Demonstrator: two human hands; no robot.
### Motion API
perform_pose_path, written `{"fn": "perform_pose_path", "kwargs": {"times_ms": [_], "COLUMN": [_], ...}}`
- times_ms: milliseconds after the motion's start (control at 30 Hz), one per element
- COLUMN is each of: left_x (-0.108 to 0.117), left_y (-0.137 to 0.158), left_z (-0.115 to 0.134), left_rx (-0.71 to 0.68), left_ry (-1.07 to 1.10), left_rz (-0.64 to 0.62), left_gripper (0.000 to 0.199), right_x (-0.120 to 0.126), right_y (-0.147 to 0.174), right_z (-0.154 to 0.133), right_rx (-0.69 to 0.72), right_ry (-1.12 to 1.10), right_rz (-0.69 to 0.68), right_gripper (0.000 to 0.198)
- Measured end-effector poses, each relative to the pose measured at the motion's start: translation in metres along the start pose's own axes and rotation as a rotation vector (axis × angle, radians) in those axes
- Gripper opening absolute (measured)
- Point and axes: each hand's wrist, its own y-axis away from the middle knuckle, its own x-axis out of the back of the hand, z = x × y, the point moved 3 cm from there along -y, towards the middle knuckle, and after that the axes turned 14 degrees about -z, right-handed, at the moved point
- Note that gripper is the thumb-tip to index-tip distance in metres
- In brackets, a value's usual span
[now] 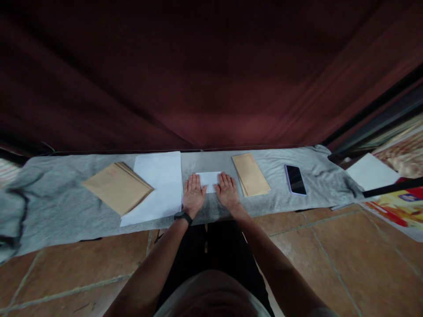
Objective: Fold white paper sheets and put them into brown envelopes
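Observation:
A small white piece of paper (210, 181), which looks folded, lies on the grey cloth between my hands. My left hand (193, 193) rests flat on its left end, fingers stretched out and pointing away from me. On the right end lies my right hand (227, 191), palm down with its fingers extended. Both thumbs reach inward over the paper. Just right of my right hand are a few brown envelopes (251, 174). Left of my left hand is a stack of white paper sheets (165, 185).
Several brown envelopes (115, 185) overlap the white sheets. A phone (295, 179) lies farther right on the grey cloth (66, 207). Behind the surface hangs a dark red curtain (211, 88). A colourful printed package (399, 207) stands at the far right.

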Motion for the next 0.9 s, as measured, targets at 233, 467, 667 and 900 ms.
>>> {"fn": "perform_pose_path", "kwargs": {"times_ms": [233,467,667,900], "left_x": [0.000,0.003,0.001,0.012], "left_y": [0.005,0.009,0.023,0.016], "left_z": [-0.002,-0.001,0.001,0.014], "left_rx": [0.002,-0.010,0.011,0.165], "left_ry": [-0.011,-0.035,0.009,0.115], "left_rz": [0.011,-0.030,0.008,-0.016], "left_gripper": [0.066,0.067,0.064,0.057], "right_x": [0.000,0.003,0.001,-0.005], "right_y": [0.001,0.000,0.001,-0.001], "right_z": [-0.001,-0.002,-0.001,0.002], "right_rx": [-0.007,-0.042,-0.018,-0.018], "right_ry": [0.004,0.023,-0.012,-0.001], "right_rz": [0.009,-0.036,0.008,-0.008], "right_gripper": [0.058,0.058,0.058,0.058]}}
